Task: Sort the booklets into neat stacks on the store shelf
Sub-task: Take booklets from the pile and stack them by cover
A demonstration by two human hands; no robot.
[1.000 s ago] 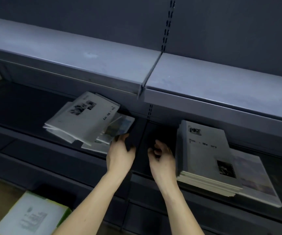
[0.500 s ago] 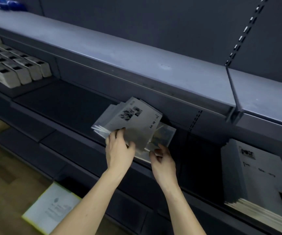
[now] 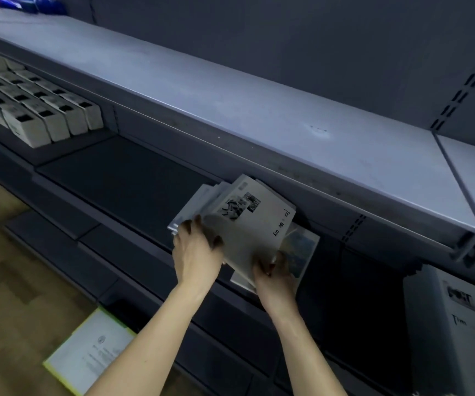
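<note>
Booklets [image 3: 247, 224], loose pile on dark shelf [image 3: 122, 172]: left hand [image 3: 196, 252] fingers curled over near-left edge; right hand [image 3: 276, 277] fingers pinch near corner.

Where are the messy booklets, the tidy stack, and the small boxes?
messy booklets [image 3: 247, 224], head view, top grey cover
tidy stack [image 3: 459, 324], head view, top cover
small boxes [image 3: 39, 110], head view, box tops

Dim, bluish light; soft motion blur; edges bowed
</note>
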